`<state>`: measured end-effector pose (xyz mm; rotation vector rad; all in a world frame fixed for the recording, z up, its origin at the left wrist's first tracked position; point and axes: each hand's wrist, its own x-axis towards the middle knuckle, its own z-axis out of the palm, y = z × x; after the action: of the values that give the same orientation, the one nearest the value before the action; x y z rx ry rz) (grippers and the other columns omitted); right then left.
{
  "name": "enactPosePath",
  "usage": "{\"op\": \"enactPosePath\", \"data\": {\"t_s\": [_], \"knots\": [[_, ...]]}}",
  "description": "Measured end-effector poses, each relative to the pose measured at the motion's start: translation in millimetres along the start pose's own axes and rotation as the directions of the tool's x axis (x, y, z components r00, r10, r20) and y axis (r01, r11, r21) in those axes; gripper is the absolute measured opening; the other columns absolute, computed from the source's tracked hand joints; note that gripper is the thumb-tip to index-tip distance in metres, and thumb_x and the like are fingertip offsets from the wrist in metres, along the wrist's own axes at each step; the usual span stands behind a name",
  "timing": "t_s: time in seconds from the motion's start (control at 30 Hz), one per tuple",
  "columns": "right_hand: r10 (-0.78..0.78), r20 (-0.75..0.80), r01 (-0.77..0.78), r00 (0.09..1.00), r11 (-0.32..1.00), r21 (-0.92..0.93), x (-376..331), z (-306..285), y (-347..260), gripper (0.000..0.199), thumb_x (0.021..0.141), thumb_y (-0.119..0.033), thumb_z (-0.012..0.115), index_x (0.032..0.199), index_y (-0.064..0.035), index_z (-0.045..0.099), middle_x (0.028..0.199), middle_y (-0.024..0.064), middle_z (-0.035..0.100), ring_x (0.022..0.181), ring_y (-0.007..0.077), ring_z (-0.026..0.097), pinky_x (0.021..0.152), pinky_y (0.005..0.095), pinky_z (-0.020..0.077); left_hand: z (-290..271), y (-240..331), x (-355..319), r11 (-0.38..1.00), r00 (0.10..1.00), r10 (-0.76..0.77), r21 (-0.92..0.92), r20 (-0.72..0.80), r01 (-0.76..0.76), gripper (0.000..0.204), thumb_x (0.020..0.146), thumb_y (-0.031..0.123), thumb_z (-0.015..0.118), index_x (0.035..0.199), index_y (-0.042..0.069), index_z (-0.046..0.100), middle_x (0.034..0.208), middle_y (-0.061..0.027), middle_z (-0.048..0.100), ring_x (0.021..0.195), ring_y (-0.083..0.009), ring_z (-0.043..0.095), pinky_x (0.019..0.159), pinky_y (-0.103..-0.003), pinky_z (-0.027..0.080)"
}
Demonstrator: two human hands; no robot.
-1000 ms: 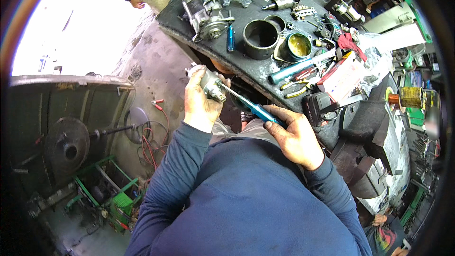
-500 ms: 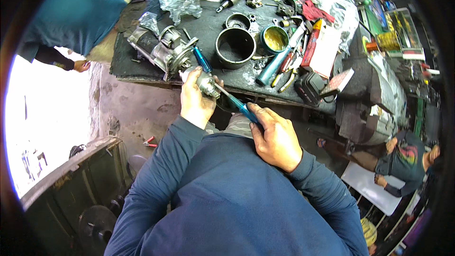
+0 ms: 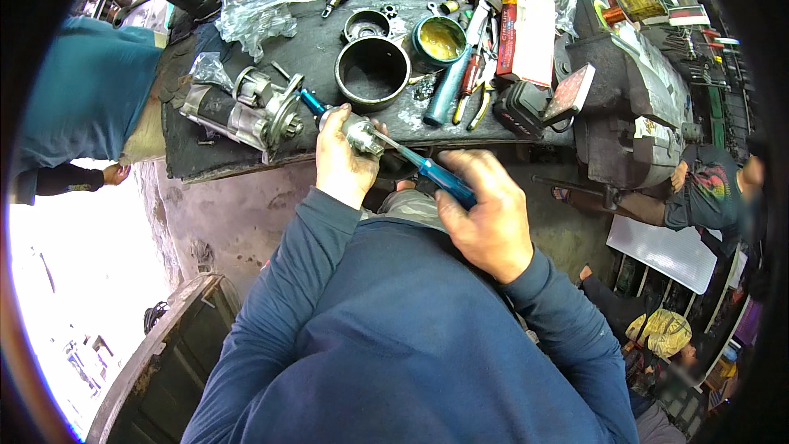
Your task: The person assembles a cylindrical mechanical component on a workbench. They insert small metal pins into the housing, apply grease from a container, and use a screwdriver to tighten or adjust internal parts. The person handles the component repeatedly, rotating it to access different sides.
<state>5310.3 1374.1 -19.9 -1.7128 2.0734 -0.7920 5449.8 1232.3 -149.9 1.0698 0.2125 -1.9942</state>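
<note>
My left hand (image 3: 341,163) grips a small grey metal motor part (image 3: 359,133) at the near edge of the dark workbench (image 3: 320,57). My right hand (image 3: 485,218) holds a screwdriver with a blue handle (image 3: 444,181); its shaft runs up and left, and the tip touches the metal part. A silver starter motor (image 3: 246,111) lies on the bench just left of my left hand, with a second blue-handled tool (image 3: 312,103) beside it.
On the bench stand a black cylindrical housing (image 3: 372,72), a round tin of yellow grease (image 3: 438,39), pliers and screwdrivers (image 3: 468,86), a red box (image 3: 526,37) and crumpled plastic bags (image 3: 255,16). A person in a blue shirt (image 3: 82,90) stands at left. Another person (image 3: 707,189) sits at right.
The view has swung so the bench sits higher and more central. My hands stay together, left on the metal part, right on the screwdriver, with the tip still at the part.
</note>
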Motion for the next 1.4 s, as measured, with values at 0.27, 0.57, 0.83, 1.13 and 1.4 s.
{"op": "enactPosePath", "data": {"t_s": [0.27,0.57,0.83,1.13,1.4], "knots": [[-0.371,0.271,0.425,0.888,0.887,-0.181,19.6,-10.3,5.5,0.026,0.077,-0.007,0.067,0.103,-0.003,0.067,0.106,0.0148,0.062,0.093,0.0293,0.063,0.075,0.0376,0.0573,2.9,-7.1,9.0,1.0,1.0,-0.002,0.019,0.011,0.002,0.025,0.092,0.018,0.071,0.106,0.008,0.053,0.096,-0.0113,0.059,0.083,-0.0283,0.063,0.079,-0.044,0.059],[-0.079,-0.358,0.16,0.93,0.966,0.202,30.5,-1.9,-1.5,0.026,0.074,0.003,0.078,0.097,-0.002,0.066,0.097,0.0148,0.06,0.086,0.0277,0.063,0.075,0.0355,0.0556,14.9,4.4,-3.4,0.986,0.996,-0.058,-0.16,-0.073,0.046,0.031,0.096,0.024,0.067,0.112,0.004,0.049,0.096,-0.0154,0.059,0.082,-0.0288,0.064,0.084,-0.045,0.058],[-0.089,-0.03,0.092,0.996,0.99,0.106,19.7,27.3,21.4,0.035,0.096,-0.019,0.069,0.123,0.0008,0.056,0.107,0.0156,0.064,0.094,0.0322,0.065,0.089,0.0383,0.0533,14.0,-6.1,-4.7,0.976,0.987,-0.142,-0.154,0.077,0.153,0.027,0.097,0.026,0.065,0.109,0.005,0.054,0.094,-0.0115,0.062,0.08,-0.0244,0.065,0.069,-0.038,0.06],[0.1,0.368,-0.372,0.924,0.455,0.809,15.1,94.0,72.0,0.018,0.1,-0.007,0.062,0.116,0.0014,0.059,0.102,0.0068,0.063,0.093,0.014,0.059,0.086,0.0303,0.0516,7.0,-9.2,0.5,0.991,0.991,-0.024,-0.13,0.133,0.042,0.027,0.093,0.024,0.07,0.106,0.006,0.055,0.095,-0.0129,0.061,0.083,-0.0254,0.064,0.062,-0.028,0.057],[0.138,0.68,-0.539,0.72,0.729,0.422,-1.9,54.4,136.0,0.022,0.099,-0.012,0.067,0.117,-0.0006,0.063,0.1,0.0017,0.066,0.095,0.0107,0.059,0.086,0.0299,0.0504,-72.7,-2.3,-87.2,0.991,0.992,-0.118,-0.068,-0.04,0.115,0.023,0.094,0.025,0.065,0.113,0.016,0.054,0.097,-0.0096,0.062,0.083,-0.0252,0.065,0.054,-0.029,0.054]]}}
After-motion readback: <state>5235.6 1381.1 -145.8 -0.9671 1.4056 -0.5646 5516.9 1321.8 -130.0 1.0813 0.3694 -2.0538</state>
